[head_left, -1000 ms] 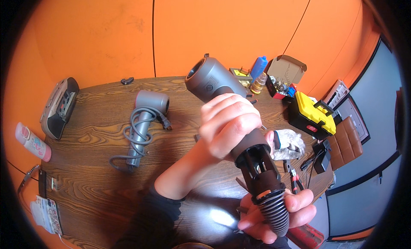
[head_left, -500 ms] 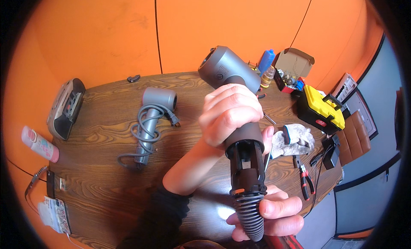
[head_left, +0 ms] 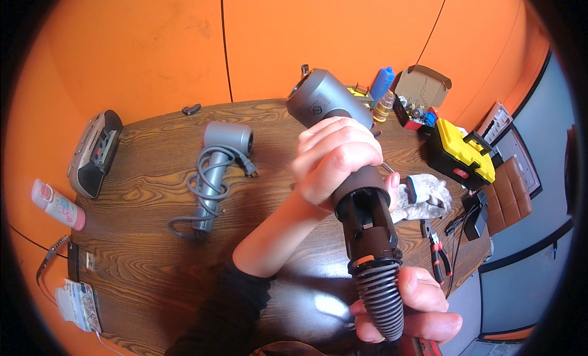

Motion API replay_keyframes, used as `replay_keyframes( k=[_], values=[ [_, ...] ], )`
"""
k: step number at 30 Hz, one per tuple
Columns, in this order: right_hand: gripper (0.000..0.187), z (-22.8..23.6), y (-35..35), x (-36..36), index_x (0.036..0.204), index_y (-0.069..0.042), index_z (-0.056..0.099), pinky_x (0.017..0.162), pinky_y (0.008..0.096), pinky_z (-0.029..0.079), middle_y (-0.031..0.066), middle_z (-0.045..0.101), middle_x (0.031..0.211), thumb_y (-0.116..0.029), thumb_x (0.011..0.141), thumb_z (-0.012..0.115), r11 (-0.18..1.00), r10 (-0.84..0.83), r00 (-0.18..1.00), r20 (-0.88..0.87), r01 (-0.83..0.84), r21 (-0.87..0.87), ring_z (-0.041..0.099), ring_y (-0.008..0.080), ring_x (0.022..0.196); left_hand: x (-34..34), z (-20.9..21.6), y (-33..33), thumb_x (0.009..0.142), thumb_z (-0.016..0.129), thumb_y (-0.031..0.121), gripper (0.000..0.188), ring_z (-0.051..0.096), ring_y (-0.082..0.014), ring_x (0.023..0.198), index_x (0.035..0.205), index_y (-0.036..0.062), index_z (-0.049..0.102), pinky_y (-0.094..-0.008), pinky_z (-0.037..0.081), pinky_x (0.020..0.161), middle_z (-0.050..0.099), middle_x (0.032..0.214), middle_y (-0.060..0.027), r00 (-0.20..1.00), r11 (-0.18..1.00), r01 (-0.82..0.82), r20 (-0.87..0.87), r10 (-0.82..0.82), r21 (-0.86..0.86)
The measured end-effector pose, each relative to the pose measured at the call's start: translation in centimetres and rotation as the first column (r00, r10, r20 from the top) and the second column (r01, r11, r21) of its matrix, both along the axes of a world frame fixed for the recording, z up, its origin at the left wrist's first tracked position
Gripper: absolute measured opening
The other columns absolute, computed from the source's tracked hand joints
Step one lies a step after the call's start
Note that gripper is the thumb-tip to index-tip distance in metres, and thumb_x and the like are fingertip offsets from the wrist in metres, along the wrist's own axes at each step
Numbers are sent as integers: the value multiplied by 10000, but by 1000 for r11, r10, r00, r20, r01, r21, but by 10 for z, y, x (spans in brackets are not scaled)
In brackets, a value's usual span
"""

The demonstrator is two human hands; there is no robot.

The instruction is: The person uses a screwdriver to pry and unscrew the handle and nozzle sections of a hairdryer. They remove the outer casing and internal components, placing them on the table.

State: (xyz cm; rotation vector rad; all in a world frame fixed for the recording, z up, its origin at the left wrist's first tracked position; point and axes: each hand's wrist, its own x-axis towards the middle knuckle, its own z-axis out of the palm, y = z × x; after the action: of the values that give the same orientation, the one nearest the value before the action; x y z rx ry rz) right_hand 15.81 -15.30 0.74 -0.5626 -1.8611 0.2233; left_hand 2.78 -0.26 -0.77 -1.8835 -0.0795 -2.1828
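Dryer (head_left: 327, 98), tilted, is held up over the table (head_left: 147, 203), head toward the orange wall (head_left: 141, 43) and lower end toward the person. The left hand (head_left: 340, 160) is wrapped tight around its handle; the right hand (head_left: 422, 293) pinches the ribbed spring (head_left: 381, 301) at the lower end, digits on both sides. Below the left hand, the handle's dark inner frame (head_left: 370, 241) is bare.

Behind, an open box (head_left: 425, 84) holds small metal parts and something blue; exactly what is too small to tell. Beside it stand a blue bottle (head_left: 382, 82) and a clear jar (head_left: 383, 106) with an amber tint low down. The yellow and black toolbox (head_left: 459, 154) is shut. At the left edge lies a clear bag (head_left: 79, 304) with patterned contents I cannot make out.

Small dark print and a round mark sit on the held head; the toolbox has a red label, and the pink and white flask (head_left: 58, 206) a coloured pattern.

Against half a second ago, the spring end has swung rightward and the right hand with it; both grips remain, and the second dryer (head_left: 226, 137) lies where it was.
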Motion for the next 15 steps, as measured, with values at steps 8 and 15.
replay_keyframes(
  k=[8, 15],
  values=[
    [363, -1, 8, 1, 847, -75, 422, 516, 245, 492, 35, 603, 640, -166, 718, 749, 995, -13, 999, -35, 16, 94, 603, 136, 514, 4, 0, -1, 581, 677, 26, 308, 577, -186, 536, 814, 19, 477, -295, 483, 523, 566, 631, -76, 1000, 1000, -2, 7, 2, -2],
    [397, 0, 6, 2, 833, -50, 407, 527, 239, 492, 42, 597, 643, -183, 710, 760, 995, -50, 999, 13, 49, 92, 603, 134, 525, 9, 0, 0, 639, 709, 89, 222, 549, -202, 511, 741, 38, 519, -300, 468, 538, 522, 591, -49, 993, 1000, 26, 111, -25, -9]
  ],
)
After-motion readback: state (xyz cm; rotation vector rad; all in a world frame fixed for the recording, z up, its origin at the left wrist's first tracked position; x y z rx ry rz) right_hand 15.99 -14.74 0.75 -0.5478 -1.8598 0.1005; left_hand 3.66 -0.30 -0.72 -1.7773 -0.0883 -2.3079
